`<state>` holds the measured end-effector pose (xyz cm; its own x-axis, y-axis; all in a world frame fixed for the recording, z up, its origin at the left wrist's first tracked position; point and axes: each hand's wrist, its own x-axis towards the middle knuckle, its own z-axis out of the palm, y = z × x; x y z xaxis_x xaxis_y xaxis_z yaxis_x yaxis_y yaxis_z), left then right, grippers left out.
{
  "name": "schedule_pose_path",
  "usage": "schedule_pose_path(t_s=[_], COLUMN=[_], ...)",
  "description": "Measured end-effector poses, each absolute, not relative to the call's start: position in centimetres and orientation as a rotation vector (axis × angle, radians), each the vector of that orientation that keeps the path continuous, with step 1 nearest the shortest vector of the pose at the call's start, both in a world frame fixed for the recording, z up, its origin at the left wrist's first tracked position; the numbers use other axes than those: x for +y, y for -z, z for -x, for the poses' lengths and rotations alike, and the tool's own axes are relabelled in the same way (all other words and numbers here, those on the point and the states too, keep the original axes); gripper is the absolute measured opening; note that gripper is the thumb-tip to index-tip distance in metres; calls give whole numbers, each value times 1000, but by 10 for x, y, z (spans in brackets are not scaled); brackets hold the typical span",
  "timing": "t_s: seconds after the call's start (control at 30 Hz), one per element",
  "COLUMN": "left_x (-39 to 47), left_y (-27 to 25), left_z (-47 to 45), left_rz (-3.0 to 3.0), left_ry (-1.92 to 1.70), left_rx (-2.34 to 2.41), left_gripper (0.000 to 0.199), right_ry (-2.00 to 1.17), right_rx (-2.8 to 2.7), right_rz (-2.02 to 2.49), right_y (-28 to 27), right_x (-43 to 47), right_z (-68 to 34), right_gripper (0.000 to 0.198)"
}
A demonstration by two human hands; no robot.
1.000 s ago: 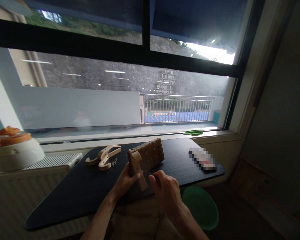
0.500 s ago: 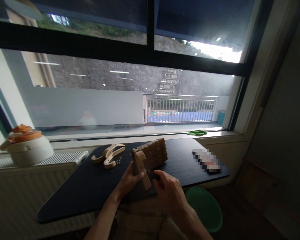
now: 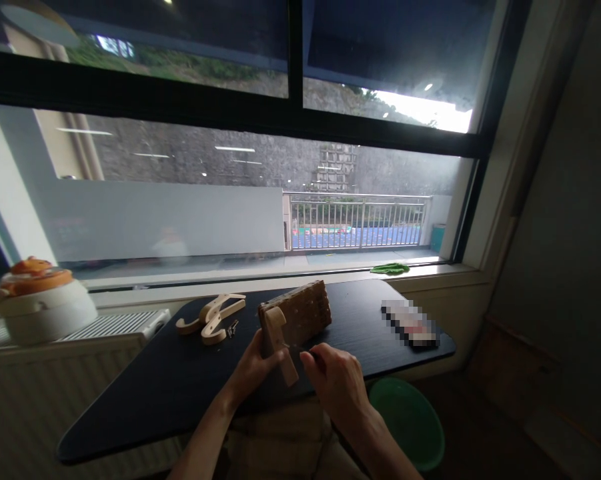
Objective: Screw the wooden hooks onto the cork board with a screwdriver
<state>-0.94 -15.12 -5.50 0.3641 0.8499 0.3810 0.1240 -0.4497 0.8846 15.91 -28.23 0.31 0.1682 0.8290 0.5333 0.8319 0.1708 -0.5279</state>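
Your left grip (image 3: 253,365) is closed round the smooth, pale wooden hook (image 3: 275,332) and the rough brown block (image 3: 307,311) behind it, over the bench (image 3: 170,400). The hook's long axis slants, curl up, straight end down towards you; your thumb overlaps it. Your right grip (image 3: 330,370) curls round a dark tool (image 3: 297,349) angled at the hook. Loose curved hooks (image 3: 213,317) and small screws (image 3: 233,328) lie left.

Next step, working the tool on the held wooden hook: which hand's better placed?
Right hand, most likely: it grips the dark tool, which points at the wooden hook. The left hand is busy holding that hook at the end of the brown block.
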Motion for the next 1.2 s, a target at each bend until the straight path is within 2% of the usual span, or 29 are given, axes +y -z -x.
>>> schedule_pose_path(t_s=[0.23,0.33,0.5,0.87,1.2], left_x=[-157,-157,-154,-152,-156], left_y=[47,47,51,52,49], left_z=[8,9,8,9,8], left_rz=[-1809,-1802,-1798,-1806,-1797], left_ry=[-1145,-1145,-1152,-1154,-1153], left_rx=[867,870,843,856,876], left_gripper=[45,46,47,44,46], right_ry=[-176,-214,-171,-35,-173], right_rx=[-1627,-1678,-1729,-1641,-1662], right_rz=[1447,1390,1373,1576,1472], right_y=[-12,-13,-7,-1,-12], right_x=[-288,-291,-291,-287,-292], right_z=[-157,-157,-159,-161,-150], right_gripper=[19,24,29,24,23])
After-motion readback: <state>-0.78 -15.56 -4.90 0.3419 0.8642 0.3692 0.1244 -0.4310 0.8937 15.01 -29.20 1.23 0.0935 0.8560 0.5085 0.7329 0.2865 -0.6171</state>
